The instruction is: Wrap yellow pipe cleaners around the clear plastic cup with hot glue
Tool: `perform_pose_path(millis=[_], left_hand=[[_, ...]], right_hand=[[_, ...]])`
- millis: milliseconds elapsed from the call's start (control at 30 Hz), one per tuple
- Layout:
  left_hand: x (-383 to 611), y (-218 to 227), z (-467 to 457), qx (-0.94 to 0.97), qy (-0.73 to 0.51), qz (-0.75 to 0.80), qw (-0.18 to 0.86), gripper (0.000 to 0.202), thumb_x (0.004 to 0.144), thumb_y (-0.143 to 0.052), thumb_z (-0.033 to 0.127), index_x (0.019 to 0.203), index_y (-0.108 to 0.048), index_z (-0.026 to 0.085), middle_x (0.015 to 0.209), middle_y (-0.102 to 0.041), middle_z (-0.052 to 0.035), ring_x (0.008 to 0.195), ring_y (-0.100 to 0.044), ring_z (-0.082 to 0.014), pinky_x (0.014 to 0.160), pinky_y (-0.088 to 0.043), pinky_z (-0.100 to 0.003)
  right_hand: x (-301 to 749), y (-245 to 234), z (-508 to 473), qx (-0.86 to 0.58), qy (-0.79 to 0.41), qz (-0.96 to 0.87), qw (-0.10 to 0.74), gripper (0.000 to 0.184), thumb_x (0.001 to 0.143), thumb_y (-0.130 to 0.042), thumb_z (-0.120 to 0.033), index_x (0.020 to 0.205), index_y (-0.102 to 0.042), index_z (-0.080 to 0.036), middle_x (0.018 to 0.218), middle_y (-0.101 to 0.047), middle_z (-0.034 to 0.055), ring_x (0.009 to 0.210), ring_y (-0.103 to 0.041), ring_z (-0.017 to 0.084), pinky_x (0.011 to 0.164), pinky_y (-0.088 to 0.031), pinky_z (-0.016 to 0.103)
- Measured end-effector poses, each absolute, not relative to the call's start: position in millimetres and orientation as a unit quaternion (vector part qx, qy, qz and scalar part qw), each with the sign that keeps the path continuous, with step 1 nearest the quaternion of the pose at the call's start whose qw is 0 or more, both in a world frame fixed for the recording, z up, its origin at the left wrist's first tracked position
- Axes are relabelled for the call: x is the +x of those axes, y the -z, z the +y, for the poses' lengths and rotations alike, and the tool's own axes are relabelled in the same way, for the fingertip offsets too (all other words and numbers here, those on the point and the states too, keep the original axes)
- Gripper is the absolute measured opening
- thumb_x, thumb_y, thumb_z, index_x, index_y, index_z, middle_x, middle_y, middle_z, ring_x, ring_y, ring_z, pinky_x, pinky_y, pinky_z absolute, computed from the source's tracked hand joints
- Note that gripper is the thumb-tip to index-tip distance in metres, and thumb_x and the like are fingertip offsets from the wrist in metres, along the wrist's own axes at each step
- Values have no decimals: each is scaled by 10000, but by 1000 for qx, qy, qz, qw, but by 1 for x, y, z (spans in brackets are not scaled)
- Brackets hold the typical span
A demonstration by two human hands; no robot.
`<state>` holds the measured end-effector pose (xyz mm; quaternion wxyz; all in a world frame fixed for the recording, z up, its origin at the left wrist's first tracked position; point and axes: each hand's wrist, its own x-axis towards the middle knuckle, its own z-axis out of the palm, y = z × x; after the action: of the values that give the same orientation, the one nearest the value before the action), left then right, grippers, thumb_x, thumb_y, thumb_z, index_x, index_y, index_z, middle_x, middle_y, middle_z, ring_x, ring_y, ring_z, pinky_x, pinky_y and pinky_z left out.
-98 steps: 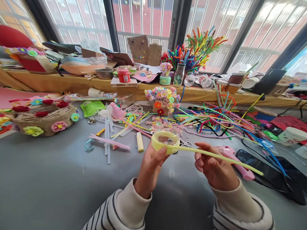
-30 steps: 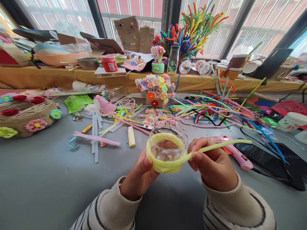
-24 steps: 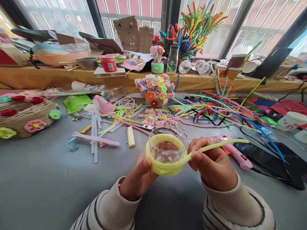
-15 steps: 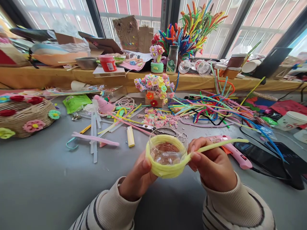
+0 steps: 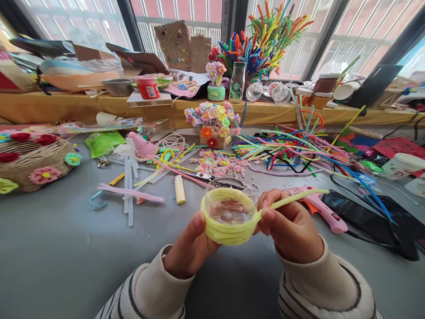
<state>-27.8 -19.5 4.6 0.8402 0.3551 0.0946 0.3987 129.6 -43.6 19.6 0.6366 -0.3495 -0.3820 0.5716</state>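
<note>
A clear plastic cup (image 5: 229, 212), low and round, is wrapped in several turns of a fuzzy yellow pipe cleaner (image 5: 229, 235). My left hand (image 5: 191, 243) grips the cup from the left, thumb on the wrapped side and the other fingers beneath, partly hidden. At the cup's right side my right hand (image 5: 292, 226) pinches the pipe cleaner between thumb and fingers. The strand's loose end sticks out to the right past the knuckles. Behind the cup lie scissors (image 5: 252, 188), partly covered by its rim.
A pink glue gun (image 5: 327, 215) and a black phone (image 5: 361, 217) lie right of my hands. Glue sticks (image 5: 128, 190) and a yellow lighter (image 5: 179, 190) are at left. Loose pipe cleaners (image 5: 282, 150) heap behind. A woven basket (image 5: 63, 155) stands far left.
The cup has tilted slightly and shifted a little left. The free end of the pipe cleaner reaches less far right, with my right hand still pinching it by the cup.
</note>
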Motion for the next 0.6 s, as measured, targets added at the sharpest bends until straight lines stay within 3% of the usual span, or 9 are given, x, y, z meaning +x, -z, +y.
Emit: perform_pose_path(millis=[600], left_hand=[[-28, -7, -18, 326, -378, 66, 864, 473, 705, -557, 505, 1039, -624, 177, 1016, -666, -61, 840, -641, -213, 691, -474, -237]], right_hand=[[130, -16, -42, -346, -583, -394, 621, 179, 650, -682, -318, 645, -553, -194, 500, -456, -58, 445, -389, 69, 430, -325, 240]])
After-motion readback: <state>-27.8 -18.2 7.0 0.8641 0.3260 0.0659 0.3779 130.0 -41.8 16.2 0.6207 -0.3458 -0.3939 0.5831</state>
